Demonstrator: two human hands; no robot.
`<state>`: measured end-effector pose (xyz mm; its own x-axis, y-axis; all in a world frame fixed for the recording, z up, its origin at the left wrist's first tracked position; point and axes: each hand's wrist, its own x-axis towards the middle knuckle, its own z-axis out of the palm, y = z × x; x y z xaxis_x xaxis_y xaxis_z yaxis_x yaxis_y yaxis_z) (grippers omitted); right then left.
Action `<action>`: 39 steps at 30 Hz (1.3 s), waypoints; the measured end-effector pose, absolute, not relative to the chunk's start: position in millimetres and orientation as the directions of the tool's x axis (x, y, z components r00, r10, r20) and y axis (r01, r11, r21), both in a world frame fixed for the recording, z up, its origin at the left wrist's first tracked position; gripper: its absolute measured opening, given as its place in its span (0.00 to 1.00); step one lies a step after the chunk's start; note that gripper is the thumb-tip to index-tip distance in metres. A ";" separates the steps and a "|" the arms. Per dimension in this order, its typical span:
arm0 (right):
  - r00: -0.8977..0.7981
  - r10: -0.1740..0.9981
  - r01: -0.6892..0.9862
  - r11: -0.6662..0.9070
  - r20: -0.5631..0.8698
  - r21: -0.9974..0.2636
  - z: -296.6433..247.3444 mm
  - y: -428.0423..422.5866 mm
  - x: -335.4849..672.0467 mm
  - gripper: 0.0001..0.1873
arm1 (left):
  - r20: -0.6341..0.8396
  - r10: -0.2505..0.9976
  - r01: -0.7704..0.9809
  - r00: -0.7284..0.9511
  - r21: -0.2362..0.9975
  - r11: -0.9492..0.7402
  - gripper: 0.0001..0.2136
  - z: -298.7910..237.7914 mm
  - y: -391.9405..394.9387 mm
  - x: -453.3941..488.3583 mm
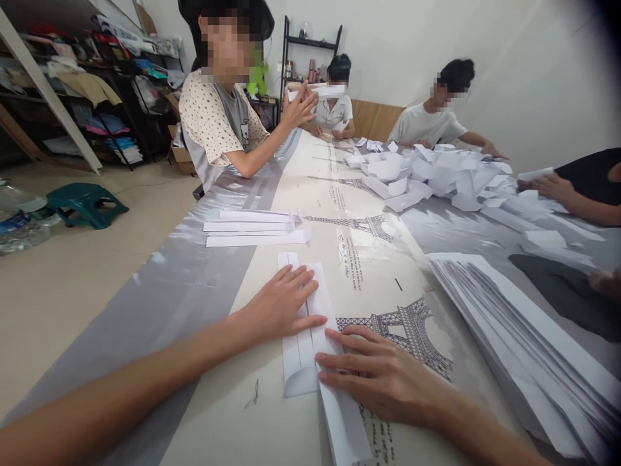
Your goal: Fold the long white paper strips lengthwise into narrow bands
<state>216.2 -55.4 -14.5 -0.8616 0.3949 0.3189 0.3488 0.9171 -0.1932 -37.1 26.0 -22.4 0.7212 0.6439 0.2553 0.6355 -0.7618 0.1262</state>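
At the far left, on the floor, a plastic bottle [19, 220] is cut off by the picture's edge. Its blue label is too blurred to read. A green stool [87, 204] stands just beyond it. On the table, a few long white strips [252, 228] lie stacked at the left, well beyond the hands. The left hand [281, 304] lies palm down with its fingers spread flat. It grips nothing and presses on the folded paper [301, 369], a long white sheet creased lengthwise on the near middle of the table, its near end running out of view at the bottom. The right hand [378, 375] is likewise flat, fingers straight and close together, resting on the paper's right flap with no grasp. The tablecloth [272, 427] shows printed Eiffel Towers with lines of slanted script beside them, too small to make out. Far right of centre, a heap of folded pieces [436, 178] hides the cloth. At the near right, a fanned stack of sheets [524, 336] blurs toward the corner.
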 end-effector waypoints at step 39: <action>-0.945 0.164 0.176 0.984 0.282 0.018 10.5 -68.6 210.2 0.17 | 0.258 0.639 0.624 0.725 0.149 -0.767 0.28 -23.1 26.1 -37.2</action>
<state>210.2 -68.6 10.5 -0.9452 0.1639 0.2823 0.1761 0.9842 0.0182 -37.2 26.1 -23.1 0.7245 0.6390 0.2585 0.6237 -0.7674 0.1487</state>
